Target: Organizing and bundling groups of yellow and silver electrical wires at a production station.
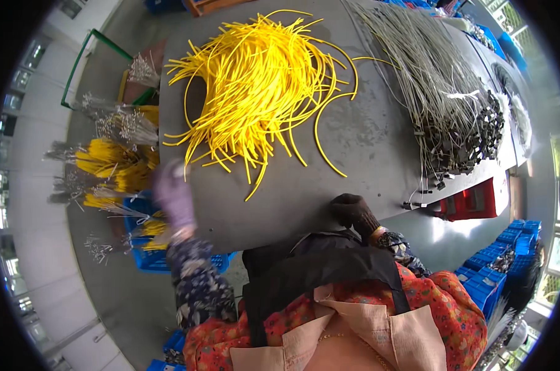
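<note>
A large heap of loose yellow tubes (261, 80) lies on the grey table (360, 154), several strands curving out to its right. My left hand (173, 196), in a purple glove, is over the table's left edge, beside the heap's lower left end. Motion smears its fingers, so I cannot see whether it holds anything. At the table's near edge, my right hand (354, 213) in a dark brown glove is closed, its fingers curled. Whatever may be in that hand is hidden. The yellow tubes lie apart from it.
Grey cables (422, 68) with black connectors cover the table's right side. Left of the table are bundles of yellow and white wires (110, 157) and a blue crate (150, 263). A red bin (469, 203) and blue crates (487, 275) stand at the right.
</note>
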A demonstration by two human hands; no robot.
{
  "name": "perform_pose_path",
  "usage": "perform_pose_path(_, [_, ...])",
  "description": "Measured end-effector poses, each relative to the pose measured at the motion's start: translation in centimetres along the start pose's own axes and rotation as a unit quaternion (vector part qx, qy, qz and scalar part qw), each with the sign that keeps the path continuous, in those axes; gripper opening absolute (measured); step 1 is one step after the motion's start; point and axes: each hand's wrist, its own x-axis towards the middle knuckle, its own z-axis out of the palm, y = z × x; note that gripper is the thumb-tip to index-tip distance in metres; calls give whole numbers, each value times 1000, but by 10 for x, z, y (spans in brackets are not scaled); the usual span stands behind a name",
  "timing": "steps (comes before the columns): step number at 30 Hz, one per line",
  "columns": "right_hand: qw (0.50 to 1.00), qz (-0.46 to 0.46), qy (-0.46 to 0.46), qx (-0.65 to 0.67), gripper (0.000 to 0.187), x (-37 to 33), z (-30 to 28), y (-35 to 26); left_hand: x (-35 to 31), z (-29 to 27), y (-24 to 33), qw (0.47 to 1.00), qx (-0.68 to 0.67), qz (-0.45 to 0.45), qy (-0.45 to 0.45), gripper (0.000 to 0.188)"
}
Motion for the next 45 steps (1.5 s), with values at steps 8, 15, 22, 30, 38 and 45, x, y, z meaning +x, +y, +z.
perform_pose_path(8, [963,-263,-42,-50,24,-6,-63,51,51,233,87,923,306,155,-173,30])
perform_pose_path(15, [989,-132,21,61,22,-14,-132,83,67,266,103,864,350,-24,-361,33])
perform_pose_path(22, [995,-89,17,40,22,-4,-141,70,104,241,90,890,-64,-289,-347,24])
perform_pose_path(30, [995,-13,71,74,23,-13,-126,58,83,161,98,762,-381,-401,-338,26])
perform_pose_path(38, [983,-24,164,85,23,-14,-106,47,26,138,84,709,-597,-229,-297,22])
perform_pose_path(45, [973,-48,205,95,23,-15,-93,44,-29,198,55,832,-381,-86,-394,19])
